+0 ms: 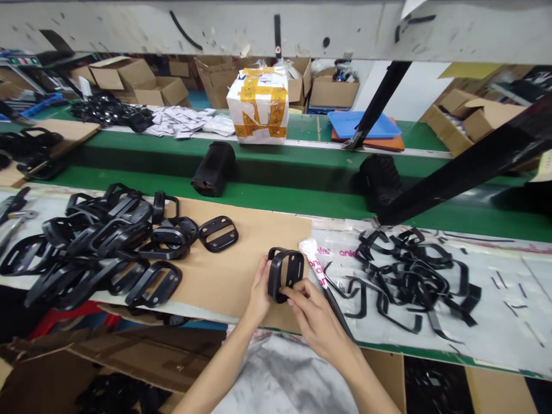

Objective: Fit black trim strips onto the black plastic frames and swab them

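My left hand (260, 293) grips a black plastic frame (274, 279) with rounded corners and an open middle, holding it upright over the brown cardboard sheet (241, 270). At the frame's lower right edge, the thumb and fingers of my right hand (310, 307) pinch together. Whether a thin strip lies between those fingertips is too small to tell. A similar flat black piece (218, 233) with a slot and holes lies on the cardboard to the left. Just right of my hands rests a long black tool (336, 310) with a white-wrapped end.
Many black frames (116, 230) are heaped at the left. Loose bent black rubber strips (409, 276) lie tangled on the right. Behind are the green conveyor (276, 184), a taped white box (259, 106), and a slanting black post (466, 164). A beam (241, 34) crosses above.
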Demonstrator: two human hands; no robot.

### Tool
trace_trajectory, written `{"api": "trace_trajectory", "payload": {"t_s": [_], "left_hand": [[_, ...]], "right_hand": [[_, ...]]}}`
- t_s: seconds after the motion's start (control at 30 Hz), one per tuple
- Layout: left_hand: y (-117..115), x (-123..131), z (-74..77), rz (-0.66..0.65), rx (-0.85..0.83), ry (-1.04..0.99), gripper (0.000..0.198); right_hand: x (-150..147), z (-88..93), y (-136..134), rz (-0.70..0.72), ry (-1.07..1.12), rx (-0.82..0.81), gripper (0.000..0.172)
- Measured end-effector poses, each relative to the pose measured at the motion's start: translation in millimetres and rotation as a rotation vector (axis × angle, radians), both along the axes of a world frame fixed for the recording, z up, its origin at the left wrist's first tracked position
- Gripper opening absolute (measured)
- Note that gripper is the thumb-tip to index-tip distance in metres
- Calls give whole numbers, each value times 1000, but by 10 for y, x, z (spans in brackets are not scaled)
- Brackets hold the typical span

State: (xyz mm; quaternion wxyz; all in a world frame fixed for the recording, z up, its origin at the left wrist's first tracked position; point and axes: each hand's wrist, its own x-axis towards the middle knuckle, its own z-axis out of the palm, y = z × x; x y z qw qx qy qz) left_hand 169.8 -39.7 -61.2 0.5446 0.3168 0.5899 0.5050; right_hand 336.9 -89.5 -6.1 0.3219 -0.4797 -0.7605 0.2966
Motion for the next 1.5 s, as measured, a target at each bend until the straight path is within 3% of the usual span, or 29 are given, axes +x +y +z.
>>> {"api": "trace_trajectory", "payload": {"t_s": [0.07, 0.2, 0.27, 0.43, 0.5, 0.6, 0.67, 0.77, 0.97, 1.13, 1.33, 1.5], "left_hand": [[-17, 0, 52, -51, -11, -46, 53], [-47, 27, 216, -312, 26, -236, 42], [-65, 36, 280, -350, 15, -287, 41], [-128, 61, 407, -248, -12, -341, 38], [-173, 102, 475, -236, -20, -334, 39], [-262, 184, 545, -220, -16, -275, 38], [-314, 219, 542, -211, 7, -223, 38], [-337, 205, 489, -260, -1, -267, 40], [-200, 45, 507, -474, -205, -660, 59], [-138, -20, 541, -468, -423, -788, 51], [-176, -12, 522, -373, -340, -794, 50], [-120, -15, 577, -375, -251, -607, 52]], "right_hand": [[20, 48, 6, 32, -27, -57, 42], [70, 89, 2, 91, 53, -161, 36], [115, 59, -18, 76, 141, -153, 34], [219, -68, -59, -268, 381, 11, 26], [209, -87, -68, -289, 485, -38, 46], [139, -73, -83, -148, 630, -197, 88], [88, -53, -85, -132, 619, -232, 99], [65, -28, -63, -170, 531, -215, 90], [166, 5, 13, -57, 521, -238, 80], [191, -12, 15, 17, 469, -258, 82], [127, -18, 30, 18, 542, -192, 73], [72, 31, 99, -44, 557, -198, 74]]}}
